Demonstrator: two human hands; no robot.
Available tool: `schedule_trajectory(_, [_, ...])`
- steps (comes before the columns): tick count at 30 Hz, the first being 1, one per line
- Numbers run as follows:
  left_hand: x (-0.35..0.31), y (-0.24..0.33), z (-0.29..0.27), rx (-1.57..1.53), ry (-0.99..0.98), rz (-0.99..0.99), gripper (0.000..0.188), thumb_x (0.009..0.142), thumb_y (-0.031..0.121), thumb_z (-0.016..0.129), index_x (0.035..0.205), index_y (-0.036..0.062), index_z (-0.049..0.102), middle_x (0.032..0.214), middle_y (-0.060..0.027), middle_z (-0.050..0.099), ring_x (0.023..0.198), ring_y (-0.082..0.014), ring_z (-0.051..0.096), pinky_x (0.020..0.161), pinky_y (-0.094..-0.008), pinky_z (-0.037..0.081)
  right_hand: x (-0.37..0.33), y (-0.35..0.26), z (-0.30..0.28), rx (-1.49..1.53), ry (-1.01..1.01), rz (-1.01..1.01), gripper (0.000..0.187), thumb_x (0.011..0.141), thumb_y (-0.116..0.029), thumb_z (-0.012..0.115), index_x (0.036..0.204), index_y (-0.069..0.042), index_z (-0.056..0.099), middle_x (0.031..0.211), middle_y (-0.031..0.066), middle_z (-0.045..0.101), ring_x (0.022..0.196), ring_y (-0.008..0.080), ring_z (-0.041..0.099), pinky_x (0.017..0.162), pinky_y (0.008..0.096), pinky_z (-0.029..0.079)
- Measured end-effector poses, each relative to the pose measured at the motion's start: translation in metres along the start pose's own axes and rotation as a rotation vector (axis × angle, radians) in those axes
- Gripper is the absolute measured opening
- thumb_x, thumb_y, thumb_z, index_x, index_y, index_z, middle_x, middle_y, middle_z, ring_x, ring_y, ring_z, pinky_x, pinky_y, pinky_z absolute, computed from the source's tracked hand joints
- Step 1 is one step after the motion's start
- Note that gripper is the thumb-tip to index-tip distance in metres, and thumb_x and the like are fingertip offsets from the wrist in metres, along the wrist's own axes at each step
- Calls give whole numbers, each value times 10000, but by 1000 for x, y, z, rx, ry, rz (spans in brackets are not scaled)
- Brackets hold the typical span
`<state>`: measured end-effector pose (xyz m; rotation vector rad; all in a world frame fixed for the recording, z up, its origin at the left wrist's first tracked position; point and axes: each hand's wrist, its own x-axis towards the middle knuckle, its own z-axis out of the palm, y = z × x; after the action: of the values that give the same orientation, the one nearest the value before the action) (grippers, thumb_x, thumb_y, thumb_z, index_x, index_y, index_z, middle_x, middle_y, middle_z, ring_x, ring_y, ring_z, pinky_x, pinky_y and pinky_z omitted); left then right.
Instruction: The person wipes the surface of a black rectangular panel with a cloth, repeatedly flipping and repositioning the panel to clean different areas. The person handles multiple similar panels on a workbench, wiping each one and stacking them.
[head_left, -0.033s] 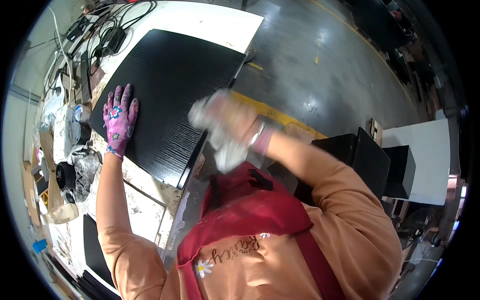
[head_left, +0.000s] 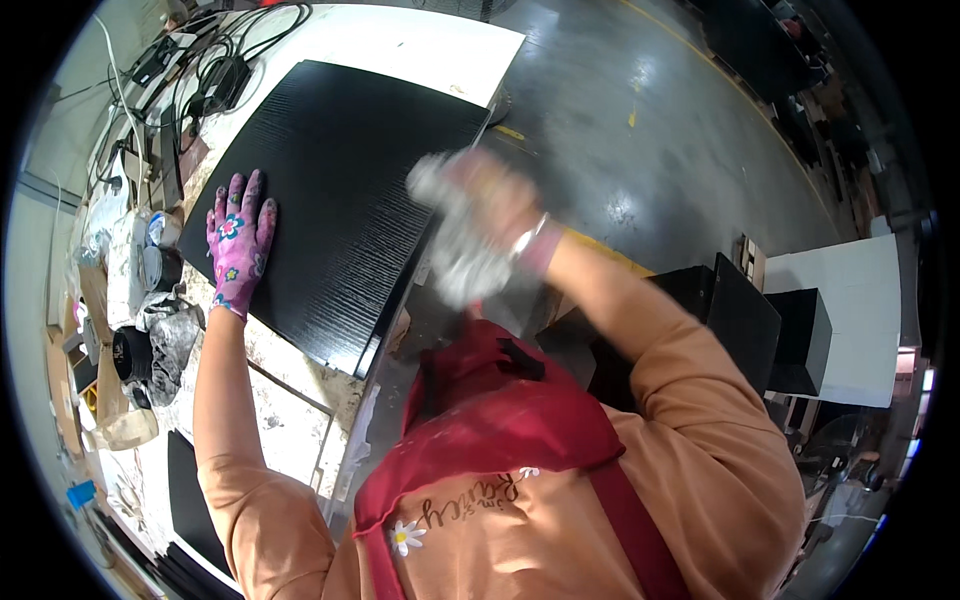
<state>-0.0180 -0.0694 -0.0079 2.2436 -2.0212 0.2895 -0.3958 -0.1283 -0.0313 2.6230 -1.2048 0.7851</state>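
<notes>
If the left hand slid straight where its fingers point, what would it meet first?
Beyond the black panel beneath it, the left hand would probably meet the black boxy device first, or narrowly miss it.

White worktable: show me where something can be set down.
Bare room lies on the white worktable beyond the black panel, right of the black power adapter, and on the panel between the left hand and the white cloth. Crowded: the worktable's left side, around the crumpled grey rag.
</notes>
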Motion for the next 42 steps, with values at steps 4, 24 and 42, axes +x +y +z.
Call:
schedule_trajectory(4, [12,12,6,1,91,81,510,978,396,461,1447,204,406,1481,-121,404,1374,-350,345,1130,-478,240,56,45,-77,612,-196,704,283,909,-131,583,1187,-85,613,1084,92,631,952,227,632,822,330,536])
schedule_trajectory(24, [8,4,-12,-195,193,-65,518,867,99,603,1368,66,475,1369,-166,493,1291,-359,428,1096,-446,322,184,183,72,451,-469,432,548,854,-492,604,1214,-80,626,1136,150,658,1055,290,623,921,403,472])
schedule_trajectory(42, [-175,176,-77,-805,60,-1217,402,907,288,650,1209,52,530,855,-65,588,776,-206,603,665,-331,526,228,70,76,463,-421,-330,587,706,-38,722,1240,-162,511,1124,135,530,996,352,592,838,399,517])
